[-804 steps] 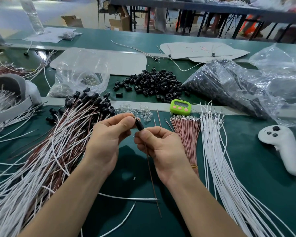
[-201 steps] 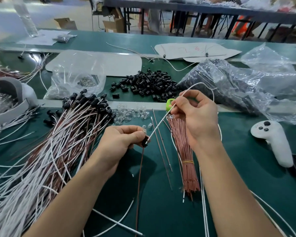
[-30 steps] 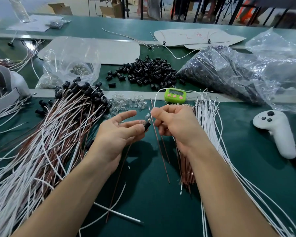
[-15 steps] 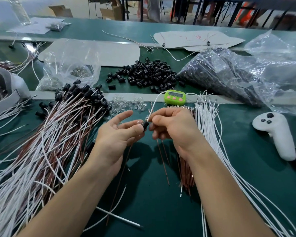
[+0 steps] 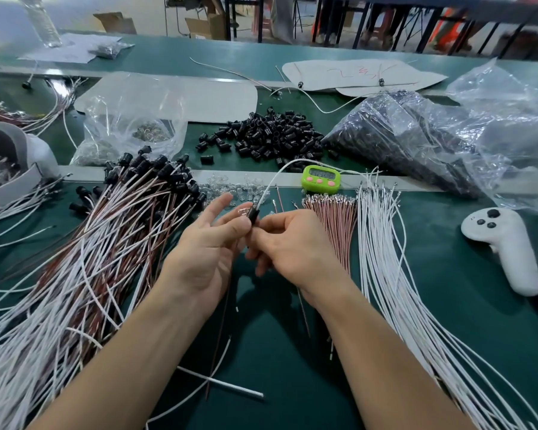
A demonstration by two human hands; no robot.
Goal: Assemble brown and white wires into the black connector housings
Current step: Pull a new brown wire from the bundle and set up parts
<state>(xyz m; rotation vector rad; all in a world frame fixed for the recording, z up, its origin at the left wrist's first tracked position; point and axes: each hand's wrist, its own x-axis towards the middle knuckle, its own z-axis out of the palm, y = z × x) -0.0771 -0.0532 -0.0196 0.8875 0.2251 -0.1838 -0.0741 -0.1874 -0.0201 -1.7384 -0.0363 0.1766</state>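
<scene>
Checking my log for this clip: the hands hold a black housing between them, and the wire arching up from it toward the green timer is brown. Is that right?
Not quite. In the head view the wire arching up from the black housing toward the green timer is white, not brown. The left hand and right hand do hold the housing between them.

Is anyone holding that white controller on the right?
No, the white controller lies untouched on the green table, while the left hand and right hand both pinch a small black housing.
</scene>
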